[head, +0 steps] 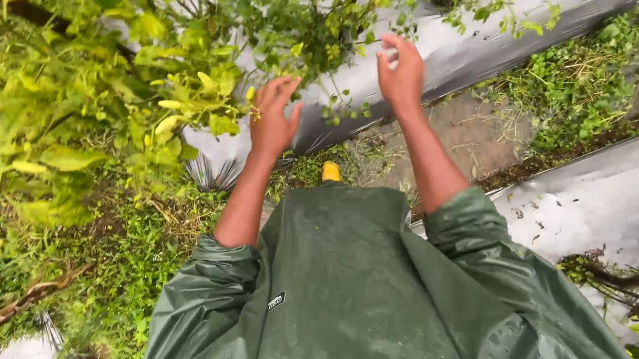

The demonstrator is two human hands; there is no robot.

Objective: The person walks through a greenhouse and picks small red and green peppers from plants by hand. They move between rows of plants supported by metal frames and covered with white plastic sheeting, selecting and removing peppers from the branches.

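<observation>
Two hands, left hand [272,118] and right hand [399,75], against leafy plant [190,76] foliage.

Silver mulch sheeting [610,205] flanks a muddy furrow [485,132] with low weeds [128,247] — a yellow boot toe [331,172], perhaps.

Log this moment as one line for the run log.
left hand: open, at yellow-green leafy plant | right hand: fingers pinched at thin green twigs | silver plastic mulch sheet beneath
</observation>
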